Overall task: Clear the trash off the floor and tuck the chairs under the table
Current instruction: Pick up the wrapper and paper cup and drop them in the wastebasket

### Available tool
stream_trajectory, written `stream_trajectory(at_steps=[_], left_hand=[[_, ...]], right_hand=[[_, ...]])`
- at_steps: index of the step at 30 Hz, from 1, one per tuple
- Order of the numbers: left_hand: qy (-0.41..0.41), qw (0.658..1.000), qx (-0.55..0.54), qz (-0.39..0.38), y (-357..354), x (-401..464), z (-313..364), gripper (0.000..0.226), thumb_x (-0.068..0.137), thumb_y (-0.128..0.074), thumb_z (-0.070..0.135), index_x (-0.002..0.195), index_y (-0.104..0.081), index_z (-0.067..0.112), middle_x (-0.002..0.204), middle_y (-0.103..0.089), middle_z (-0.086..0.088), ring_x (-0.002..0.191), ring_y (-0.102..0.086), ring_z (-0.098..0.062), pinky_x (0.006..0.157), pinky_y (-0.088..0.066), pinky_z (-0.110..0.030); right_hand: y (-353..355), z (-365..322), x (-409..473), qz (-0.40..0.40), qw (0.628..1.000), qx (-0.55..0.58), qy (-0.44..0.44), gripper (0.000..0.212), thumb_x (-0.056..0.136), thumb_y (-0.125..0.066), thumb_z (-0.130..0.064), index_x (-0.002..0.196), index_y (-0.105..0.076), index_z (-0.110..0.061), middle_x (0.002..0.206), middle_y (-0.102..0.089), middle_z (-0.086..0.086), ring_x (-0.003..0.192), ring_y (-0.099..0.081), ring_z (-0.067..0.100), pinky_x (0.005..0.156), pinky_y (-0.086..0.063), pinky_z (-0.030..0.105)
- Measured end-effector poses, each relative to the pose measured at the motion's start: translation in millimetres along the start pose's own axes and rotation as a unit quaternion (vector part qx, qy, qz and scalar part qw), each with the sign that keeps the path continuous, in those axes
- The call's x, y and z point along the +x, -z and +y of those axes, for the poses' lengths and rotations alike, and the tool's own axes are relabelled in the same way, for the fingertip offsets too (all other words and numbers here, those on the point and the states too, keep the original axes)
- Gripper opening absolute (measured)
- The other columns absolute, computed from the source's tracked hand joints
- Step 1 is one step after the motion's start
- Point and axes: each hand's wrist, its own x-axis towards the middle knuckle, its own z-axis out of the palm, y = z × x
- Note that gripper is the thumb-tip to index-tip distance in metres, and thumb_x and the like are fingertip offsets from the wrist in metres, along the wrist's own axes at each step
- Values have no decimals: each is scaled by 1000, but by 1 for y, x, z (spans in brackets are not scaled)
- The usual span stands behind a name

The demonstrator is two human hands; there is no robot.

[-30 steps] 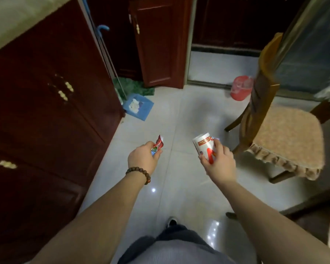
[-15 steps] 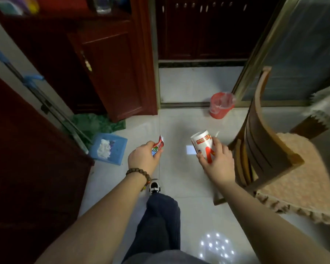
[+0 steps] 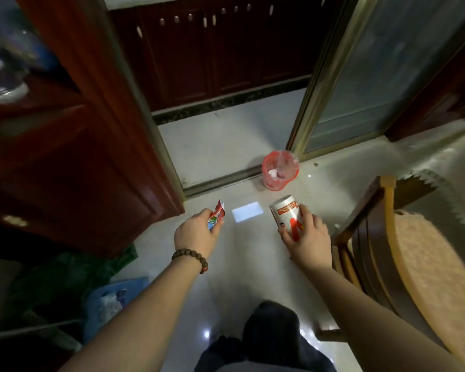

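Gripping a can (image 3: 287, 216) right hand (image 3: 308, 241), wrapper (image 3: 217, 215) pinched left hand (image 3: 196, 233); red bin (image 3: 279, 169) beyond both hands.

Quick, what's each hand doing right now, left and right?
Left hand: closed, pinching a crumpled red wrapper.
Right hand: closed around a white and red can.

- The left hand (image 3: 198, 233) holds a wrapper (image 3: 215, 216), left of the can (image 3: 286, 216) in the right hand (image 3: 305, 241)
- The bin (image 3: 279, 170) stands on the floor (image 3: 247, 253) ahead of the can
- The chair (image 3: 403, 264) is right of the right hand
- The cabinet (image 3: 73, 146) is at left
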Motion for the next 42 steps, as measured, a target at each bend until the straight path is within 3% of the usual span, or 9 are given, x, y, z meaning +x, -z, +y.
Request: stream_trajectory(at_steps=[10, 17, 23, 28, 31, 36, 39, 42], left_hand=[[-113, 989, 48, -88, -66, 232, 103, 32, 92, -52, 45, 108, -60, 19, 93, -68, -8, 86, -63, -28, 61, -36, -29], [-155, 975, 40, -151, -129, 383, 169, 30, 91, -55, 39, 112, -61, 19, 94, -69, -10, 88, -62, -33, 66, -44, -33], [-189, 961, 59, -194, -223, 498, 197, 24, 93, -53, 36, 106, -57, 16, 94, -65, -6, 86, -62, -28, 64, -43, -32], [-216, 942, 81, -244, -342, 578, 201, 29, 92, -53, 36, 115, -52, 17, 111, -59, -5, 95, -59, -25, 76, -53, -37], [-244, 928, 107, -260, -411, 607, 198, 42, 92, -52, 32, 131, -43, 17, 134, -45, -7, 116, -48, -25, 88, -50, -40], [-251, 906, 142, -312, -494, 637, 176, 61, 87, -57, 42, 137, -37, 14, 146, -34, -7, 135, -29, -26, 106, -38, -44], [-245, 890, 138, -359, -514, 644, 157, 83, 83, -58, 54, 147, -20, 18, 157, -14, -4, 144, -9, -28, 115, -23, -48], [-241, 900, 114, -344, -514, 647, 140, 87, 83, -51, 61, 149, -11, 22, 159, -4, -2, 145, -1, -26, 117, -17, -48]], right_hand=[[-33, 43, 201, 35, 984, 70, -158, 74, 82, -64, -46, 143, -28, -23, 131, -47, 9, 118, -43, 28, 98, -42, 48], [-52, 68, 335, 12, 968, 80, -238, 71, 81, -64, -45, 139, -33, -20, 125, -52, 13, 111, -47, 32, 92, -44, 47], [-96, 102, 413, 16, 953, 108, -283, 72, 81, -65, -44, 141, -31, -24, 130, -49, 11, 116, -45, 30, 95, -44, 49], [-156, 143, 465, 13, 941, 124, -315, 74, 80, -65, -45, 142, -27, -28, 135, -45, 7, 121, -44, 28, 96, -45, 49], [-190, 168, 486, 26, 935, 123, -332, 73, 80, -65, -43, 142, -29, -26, 135, -45, 7, 121, -43, 27, 96, -44, 46], [-238, 200, 506, 19, 921, 131, -367, 76, 79, -67, -42, 143, -27, -28, 138, -43, 6, 124, -42, 25, 97, -41, 43], [-258, 206, 514, 8, 919, 131, -371, 76, 80, -68, -39, 143, -28, -26, 138, -43, 7, 123, -43, 25, 96, -41, 41], [-275, 203, 526, 6, 920, 136, -367, 76, 79, -69, -39, 142, -30, -26, 136, -44, 6, 120, -45, 22, 95, -43, 40]])
